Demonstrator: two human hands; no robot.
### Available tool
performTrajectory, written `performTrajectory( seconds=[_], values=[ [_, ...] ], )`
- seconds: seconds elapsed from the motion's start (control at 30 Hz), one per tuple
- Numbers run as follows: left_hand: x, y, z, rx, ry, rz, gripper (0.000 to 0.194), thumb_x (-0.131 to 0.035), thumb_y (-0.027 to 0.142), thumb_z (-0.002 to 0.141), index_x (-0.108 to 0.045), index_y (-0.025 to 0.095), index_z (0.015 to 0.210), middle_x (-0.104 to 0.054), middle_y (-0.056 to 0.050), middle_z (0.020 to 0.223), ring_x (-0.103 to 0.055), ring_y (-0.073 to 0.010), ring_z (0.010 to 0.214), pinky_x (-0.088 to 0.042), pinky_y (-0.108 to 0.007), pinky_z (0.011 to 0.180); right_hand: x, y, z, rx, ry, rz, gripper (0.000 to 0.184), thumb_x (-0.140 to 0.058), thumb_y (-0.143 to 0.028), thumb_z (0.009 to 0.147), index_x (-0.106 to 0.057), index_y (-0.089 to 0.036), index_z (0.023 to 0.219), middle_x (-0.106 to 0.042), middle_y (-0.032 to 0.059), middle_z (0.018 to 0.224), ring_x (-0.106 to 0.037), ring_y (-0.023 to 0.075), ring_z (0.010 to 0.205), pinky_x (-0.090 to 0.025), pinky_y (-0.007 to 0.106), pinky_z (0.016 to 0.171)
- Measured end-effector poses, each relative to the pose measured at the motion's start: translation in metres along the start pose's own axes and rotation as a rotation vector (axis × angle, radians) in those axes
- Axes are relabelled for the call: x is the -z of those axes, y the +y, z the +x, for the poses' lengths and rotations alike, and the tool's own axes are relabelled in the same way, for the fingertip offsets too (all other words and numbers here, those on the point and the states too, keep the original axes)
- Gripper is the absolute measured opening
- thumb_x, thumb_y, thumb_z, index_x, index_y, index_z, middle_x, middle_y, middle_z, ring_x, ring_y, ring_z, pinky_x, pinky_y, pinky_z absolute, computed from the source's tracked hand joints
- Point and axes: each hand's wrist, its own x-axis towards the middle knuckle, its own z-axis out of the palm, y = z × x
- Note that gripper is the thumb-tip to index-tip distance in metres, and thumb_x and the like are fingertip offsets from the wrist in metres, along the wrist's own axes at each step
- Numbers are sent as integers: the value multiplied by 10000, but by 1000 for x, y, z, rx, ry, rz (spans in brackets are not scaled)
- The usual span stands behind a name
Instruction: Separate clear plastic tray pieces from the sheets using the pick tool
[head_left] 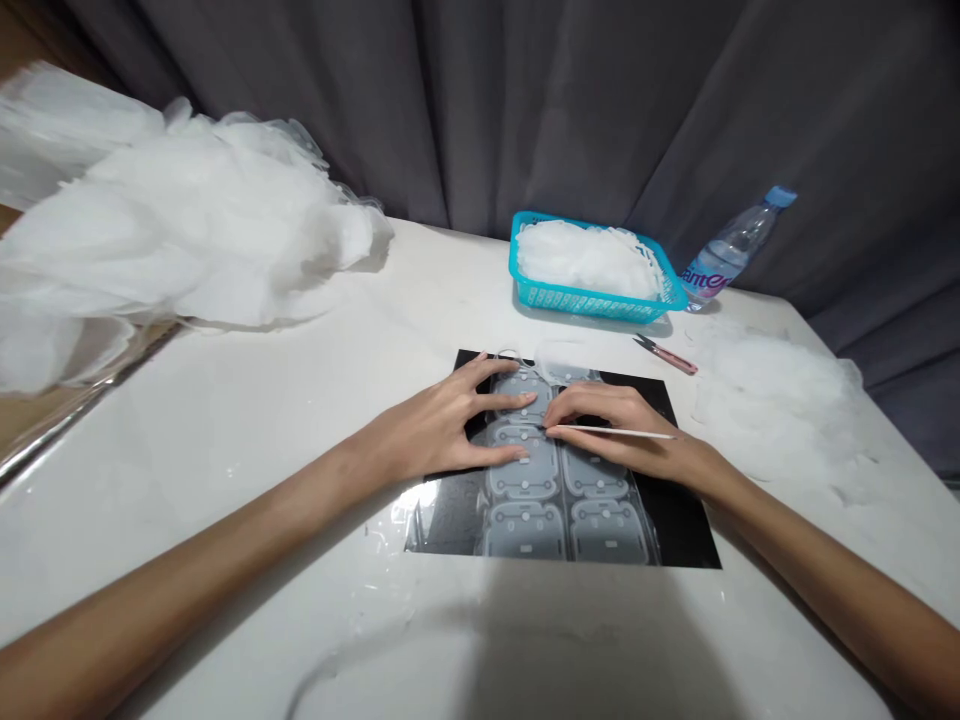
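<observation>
**Stick work at the panel seam**

I have the left hand point(480, 415) at the middle of the frame, its fingers spread apart and laid on a clear panelled sheet point(525, 525). That sheet lies on a black mat point(690, 520) on the bench point(247, 480), centre frame. Just to its right, the right hand point(611, 420) has its fingers clamped on a thin white stick point(630, 432), near the gap between the two columns of panels; I cannot tell whether the stick's tip touches the sheet.

I judge the step in hand to be fine work at one panel edge, with the left hand steadying. The next move, to my eye, calls for a flat, unmoving sheet and light, controlled pressure. Pink-handled snips point(667, 354) lie right of centre, below a blue basket point(585, 303).
</observation>
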Motion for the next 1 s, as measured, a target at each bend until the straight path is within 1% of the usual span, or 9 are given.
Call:
performTrajectory(
  seconds=[0.17,0.27,0.37,0.5,0.63,0.7,0.83,0.93,1.0],
  values=[
    [-2,-2,2,-38,46,2,640,-684,675,927,-649,330,1466,-468,-93,1636,-489,-364,1480,-460,-557,1215,-7,1,-2,113,31,-134,132,-563,-251,1083,-681,-216,1127,-769,68,1067,-728,208,1009,-594,369,914],
    [-1,-1,3,-62,40,18,635,-686,689,919,-673,322,1438,-520,-105,1600,-518,-371,1452,-390,-593,1243,-16,3,-3,205,54,-350,159,-536,-218,1088,-686,-204,1138,-778,79,1067,-746,208,983,-607,333,842],
    [1,0,3,-52,12,22,664,-657,700,935,-621,328,1484,-521,-108,1608,-512,-369,1455,-377,-596,1230,-24,6,-3,297,53,-585,213,-503,-188,1093,-687,-203,1199,-780,98,1142,-754,221,1011,-609,326,820],
    [4,0,2,15,-8,-70,778,-632,689,960,-444,289,1601,-519,-118,1609,-491,-347,1471,-397,-528,1218,-27,6,4,299,87,-703,249,-532,-243,1091,-666,-149,1279,-768,142,1125,-747,262,1027,-610,370,833],
    [2,-4,3,67,10,-133,748,-617,668,982,-416,279,1589,-529,-115,1598,-505,-331,1458,-402,-495,1210,-25,0,12,291,51,-725,229,-535,-268,1094,-687,-128,1192,-745,109,976,-724,237,894,-569,336,726],
    [0,-7,4,89,15,-144,818,-637,685,959,-370,272,1613,-479,-127,1639,-475,-340,1486,-393,-491,1220,-24,-3,15,287,31,-720,229,-499,-255,1106,-692,-134,1131,-730,100,945,-704,225,870,-538,319,685],
    [0,-13,6,105,-49,-151,987,-646,714,933,-215,251,1691,-334,-150,1730,-348,-385,1569,-321,-520,1273,-14,-1,22,154,5,-536,273,-427,-250,1125,-680,-156,1086,-723,105,994,-690,211,886,-531,316,735],
    [4,-14,8,122,-128,-159,1050,-631,729,930,-132,246,1717,-228,-156,1769,-258,-420,1603,-264,-566,1298,1,11,31,-78,141,-276,262,-446,-275,1106,-675,-176,1028,-715,88,977,-688,203,878,-541,321,790],
    [8,-12,9,140,-163,-161,1072,-614,744,930,-103,233,1722,-189,-168,1777,-225,-435,1610,-232,-591,1306,10,21,38,-258,246,-121,281,-471,-331,1084,-673,-188,952,-700,60,887,-671,189,761,-531,302,687]
  ],
)
